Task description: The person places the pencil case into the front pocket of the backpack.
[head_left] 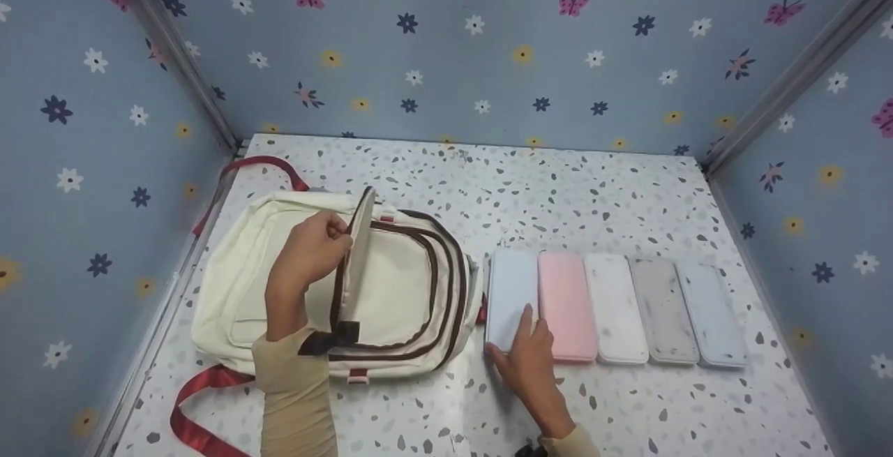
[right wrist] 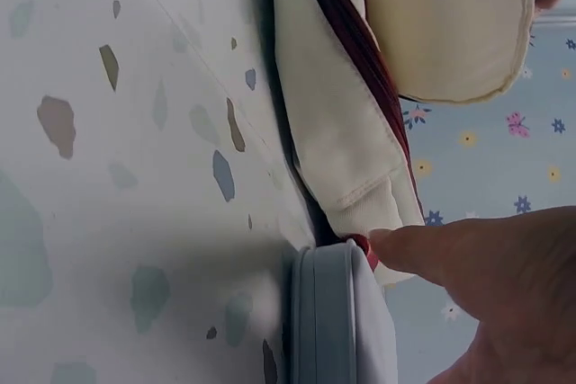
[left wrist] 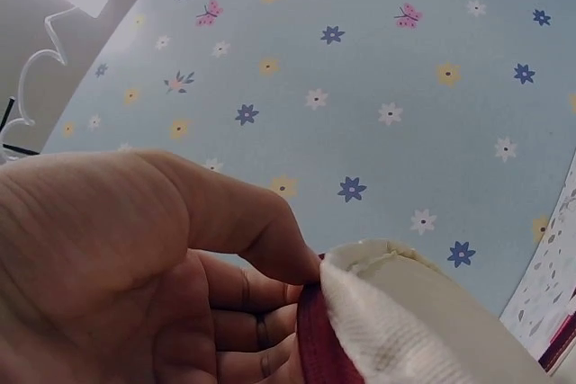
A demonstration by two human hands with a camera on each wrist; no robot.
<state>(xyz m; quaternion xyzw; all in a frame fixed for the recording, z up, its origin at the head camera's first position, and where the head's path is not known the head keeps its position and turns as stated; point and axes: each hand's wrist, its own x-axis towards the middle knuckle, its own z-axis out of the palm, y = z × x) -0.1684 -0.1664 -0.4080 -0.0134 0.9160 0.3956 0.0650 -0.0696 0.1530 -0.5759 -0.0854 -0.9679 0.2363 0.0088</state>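
A cream backpack [head_left: 272, 234] with brown zip edges lies flat at the left, its front pocket [head_left: 398, 282] unzipped. My left hand [head_left: 314, 251] pinches the edge of the raised pocket flap [head_left: 359, 248]; the left wrist view shows the thumb and fingers on its dark red trim [left wrist: 328, 348]. My right hand [head_left: 527, 356] lies over the near end of a flat light blue case [head_left: 513, 282], fingers extended and thumb by its left edge. In the right wrist view the thumb [right wrist: 414, 249] stands out beside the case's rounded corner [right wrist: 337, 285], close to the backpack.
Right of that case, a pink case [head_left: 566, 303], a white one [head_left: 615, 310], a grey one [head_left: 664, 310] and another light blue one [head_left: 713, 314] lie in a row. Red straps [head_left: 202, 401] trail from the backpack. Flowered walls [head_left: 446, 45] enclose the speckled table [head_left: 593, 199].
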